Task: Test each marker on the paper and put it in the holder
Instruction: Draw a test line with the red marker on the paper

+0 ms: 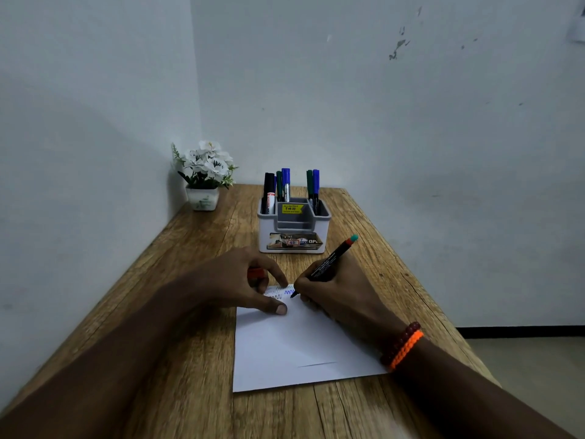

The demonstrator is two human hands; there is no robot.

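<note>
Both forearms reach in from the near edge. On the right wrist sit two bracelets [402,345], one orange, one dark beaded. That right hand [335,293] grips a black marker [329,264] tilted up to the right, its tip touching the white paper [294,350] beside blue squiggles [288,292]. To the left, the left hand [240,282] presses thumb and fingertips on the paper's far edge, with a small red cap [255,273] held under its curled fingers. Farther along the wooden table [190,312] stands a white and grey holder [294,226], with black, green and blue markers [286,185] upright in its back compartments. At the far left corner is a potted white flower [204,175].
</note>
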